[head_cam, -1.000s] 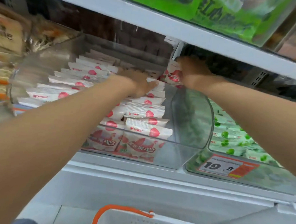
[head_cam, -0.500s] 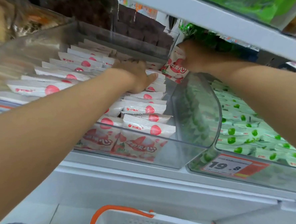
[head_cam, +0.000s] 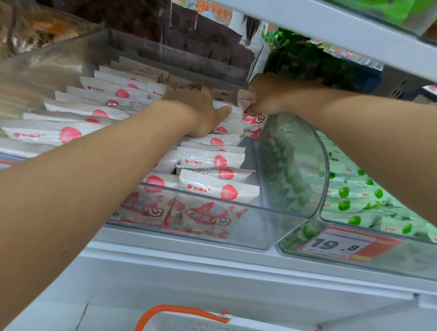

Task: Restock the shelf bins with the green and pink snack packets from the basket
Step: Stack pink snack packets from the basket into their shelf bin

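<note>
A clear plastic bin (head_cam: 257,219) on the shelf holds rows of pink-and-white snack packets (head_cam: 211,188). My left hand (head_cam: 197,110) lies palm down on the packets at the back of the right row, pressing them flat. My right hand (head_cam: 270,94) grips a pink packet (head_cam: 251,116) upright at the bin's back right corner, lowered among the others. To the right, a second clear bin (head_cam: 411,256) holds green-and-white packets (head_cam: 351,196). The white basket (head_cam: 228,329) with orange handles shows at the bottom edge; its contents are hidden.
A white shelf board (head_cam: 348,27) runs low overhead, just above my right hand. Dark brown packets (head_cam: 207,36) stand behind the pink bin. A 19.8 price tag (head_cam: 345,244) is on the green bin's front. Other snack bags (head_cam: 28,31) fill the left.
My right hand has lowered the pink packet further into the bin's back right corner. My left hand stays pressed on the packets. The view has tilted slightly.
</note>
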`<state>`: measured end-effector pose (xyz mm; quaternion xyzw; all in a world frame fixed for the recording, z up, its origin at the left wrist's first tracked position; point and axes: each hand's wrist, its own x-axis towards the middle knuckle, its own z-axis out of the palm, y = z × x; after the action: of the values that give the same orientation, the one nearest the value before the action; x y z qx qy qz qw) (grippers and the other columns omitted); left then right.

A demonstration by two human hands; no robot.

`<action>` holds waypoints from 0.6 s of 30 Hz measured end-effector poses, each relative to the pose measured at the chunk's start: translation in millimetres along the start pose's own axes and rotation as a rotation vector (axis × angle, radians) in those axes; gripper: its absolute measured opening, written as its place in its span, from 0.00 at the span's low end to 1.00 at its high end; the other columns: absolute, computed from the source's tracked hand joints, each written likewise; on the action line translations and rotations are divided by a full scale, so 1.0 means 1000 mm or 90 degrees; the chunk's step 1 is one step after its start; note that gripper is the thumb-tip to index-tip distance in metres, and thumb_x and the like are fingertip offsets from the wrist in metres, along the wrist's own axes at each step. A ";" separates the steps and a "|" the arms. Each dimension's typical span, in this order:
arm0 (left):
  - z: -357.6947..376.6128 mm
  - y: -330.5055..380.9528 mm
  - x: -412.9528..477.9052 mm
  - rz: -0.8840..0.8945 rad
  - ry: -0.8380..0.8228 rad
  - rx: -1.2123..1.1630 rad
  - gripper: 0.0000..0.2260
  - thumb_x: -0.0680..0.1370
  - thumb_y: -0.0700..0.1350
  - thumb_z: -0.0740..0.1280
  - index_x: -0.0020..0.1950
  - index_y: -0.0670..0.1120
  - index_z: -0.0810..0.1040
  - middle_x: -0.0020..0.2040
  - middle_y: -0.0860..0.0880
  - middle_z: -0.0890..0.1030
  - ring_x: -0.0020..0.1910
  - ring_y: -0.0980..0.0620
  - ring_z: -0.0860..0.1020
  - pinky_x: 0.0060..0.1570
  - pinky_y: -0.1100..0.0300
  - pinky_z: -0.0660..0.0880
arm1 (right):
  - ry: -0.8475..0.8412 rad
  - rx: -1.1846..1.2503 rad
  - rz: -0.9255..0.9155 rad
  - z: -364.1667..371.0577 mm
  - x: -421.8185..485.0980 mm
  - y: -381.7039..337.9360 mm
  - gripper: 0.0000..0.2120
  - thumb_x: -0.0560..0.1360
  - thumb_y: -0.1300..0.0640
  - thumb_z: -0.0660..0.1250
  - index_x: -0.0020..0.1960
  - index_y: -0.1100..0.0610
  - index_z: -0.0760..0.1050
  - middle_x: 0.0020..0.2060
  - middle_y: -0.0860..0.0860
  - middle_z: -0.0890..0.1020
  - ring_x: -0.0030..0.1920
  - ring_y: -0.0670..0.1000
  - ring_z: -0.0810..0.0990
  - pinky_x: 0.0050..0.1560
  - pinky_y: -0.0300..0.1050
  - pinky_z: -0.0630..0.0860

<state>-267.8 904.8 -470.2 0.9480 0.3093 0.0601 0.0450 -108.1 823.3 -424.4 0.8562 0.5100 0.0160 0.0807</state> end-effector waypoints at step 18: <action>-0.002 -0.002 0.000 0.010 -0.004 -0.019 0.32 0.81 0.65 0.48 0.78 0.46 0.56 0.79 0.44 0.59 0.76 0.42 0.59 0.74 0.46 0.53 | 0.034 0.088 0.036 0.003 0.008 -0.006 0.05 0.71 0.59 0.70 0.42 0.61 0.78 0.36 0.55 0.78 0.38 0.53 0.77 0.32 0.39 0.67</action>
<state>-269.4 906.1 -468.1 0.9497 0.3011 0.0618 0.0597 -109.5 832.4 -429.1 0.8729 0.4878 0.0059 0.0072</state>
